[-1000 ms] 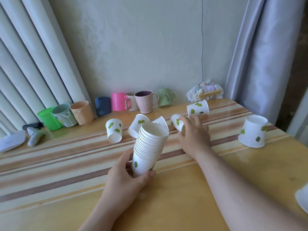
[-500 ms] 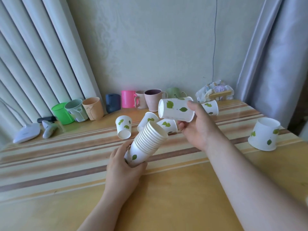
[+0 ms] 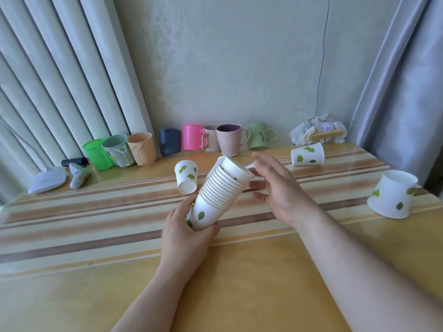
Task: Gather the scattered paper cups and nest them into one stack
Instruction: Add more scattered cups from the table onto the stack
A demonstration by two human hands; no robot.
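Note:
My left hand (image 3: 184,233) grips the base of a tilted stack of white paper cups with green leaves (image 3: 220,190), its mouth leaning up and to the right. My right hand (image 3: 278,190) hovers just right of the stack's top rim, fingers spread and holding nothing. A loose cup (image 3: 186,176) lies tipped on the striped table (image 3: 96,212) just left of the stack. Another cup (image 3: 307,154) rests on its side at the back right. An upside-down cup (image 3: 390,197) stands at the far right. Bits of other cups show behind the stack and my right hand.
Along the wall stands a row of plastic mugs: green (image 3: 97,154), grey (image 3: 117,150), orange (image 3: 142,148), dark blue (image 3: 170,142), pink (image 3: 192,136), mauve (image 3: 229,139), light green (image 3: 259,136). A white device (image 3: 48,179) lies at the left, a crumpled bag (image 3: 318,131) back right.
My right hand picked a cup off the table, carried it to the stack and dropped it into the top. It has let go and drawn slightly right. The stack tilted further right.

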